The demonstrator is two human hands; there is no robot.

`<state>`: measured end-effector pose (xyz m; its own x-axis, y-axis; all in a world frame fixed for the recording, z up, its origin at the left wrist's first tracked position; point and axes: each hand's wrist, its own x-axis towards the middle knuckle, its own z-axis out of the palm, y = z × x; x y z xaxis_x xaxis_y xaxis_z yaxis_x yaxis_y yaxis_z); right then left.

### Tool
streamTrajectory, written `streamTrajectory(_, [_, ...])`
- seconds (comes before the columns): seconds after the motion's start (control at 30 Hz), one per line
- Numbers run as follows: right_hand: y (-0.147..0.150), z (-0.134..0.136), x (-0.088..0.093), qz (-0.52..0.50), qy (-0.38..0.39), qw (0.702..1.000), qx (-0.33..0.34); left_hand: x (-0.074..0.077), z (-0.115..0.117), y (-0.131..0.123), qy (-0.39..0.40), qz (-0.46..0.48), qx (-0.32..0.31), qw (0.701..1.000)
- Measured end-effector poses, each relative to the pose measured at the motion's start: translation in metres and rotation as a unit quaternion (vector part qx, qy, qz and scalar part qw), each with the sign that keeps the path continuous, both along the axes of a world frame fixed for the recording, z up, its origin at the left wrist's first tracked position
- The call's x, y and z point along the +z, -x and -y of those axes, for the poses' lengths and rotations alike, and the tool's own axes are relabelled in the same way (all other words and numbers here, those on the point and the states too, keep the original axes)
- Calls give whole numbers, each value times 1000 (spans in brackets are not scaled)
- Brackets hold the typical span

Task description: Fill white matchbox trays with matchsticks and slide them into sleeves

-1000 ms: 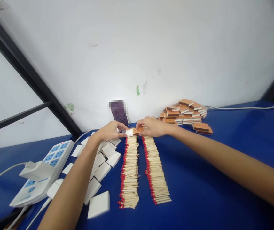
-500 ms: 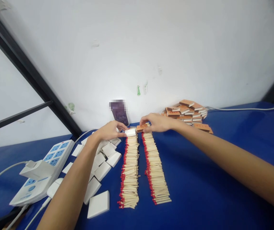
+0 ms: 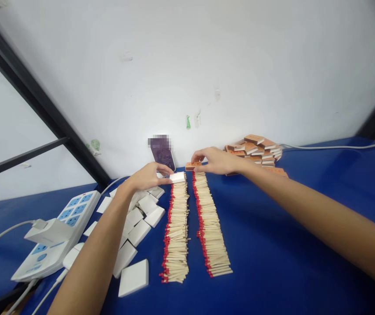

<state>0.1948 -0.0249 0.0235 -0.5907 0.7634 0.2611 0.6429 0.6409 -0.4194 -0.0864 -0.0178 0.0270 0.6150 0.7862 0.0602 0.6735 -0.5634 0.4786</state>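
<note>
Below left hand (image 3: 148,176) fingers, loose flat white cardboard boxes (image 3: 139,233); fingers pinch another white box (image 3: 177,177), red-tipped wooden match row (image 3: 176,232) below. Right hand (image 3: 218,160) fingers grip flat orange cardboard matchbox (image 3: 191,166), second match row (image 3: 212,225) below, orange-and-white matchbox pile (image 3: 254,148) to their right.

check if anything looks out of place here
Two small things: in the right match row, some red heads jut out midway along the left edge, breaking the line; on the wall, a green patch looks like leftover residue.
</note>
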Motion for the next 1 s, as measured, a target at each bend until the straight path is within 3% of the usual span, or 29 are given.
streamTrajectory(0.2, [-11,6,15,-69,-46,996,-28,18,9,5,-69,39,43,996])
streamTrajectory(0.27, [-23,16,14,-61,-71,994,-49,25,27,8,-104,55,62,991])
streamTrajectory(0.37, [-52,41,-4,-22,-106,994,-28,23,77,19,-153,68,79,983])
streamTrajectory(0.43, [-76,60,-26,16,-104,994,-17,10,123,30,-202,74,71,974])
streamTrajectory(0.53, [-108,84,-56,86,-111,989,-42,-22,190,45,-268,73,93,956])
streamTrajectory(0.63, [-124,96,-74,162,-164,972,-37,-56,235,53,-323,14,108,940])
streamTrajectory(0.8, [-126,94,-82,175,-226,956,-58,-91,250,62,-374,-45,162,912])
streamTrajectory(1.0, [-133,89,-94,81,-178,977,-80,-102,243,62,-367,-75,222,900])
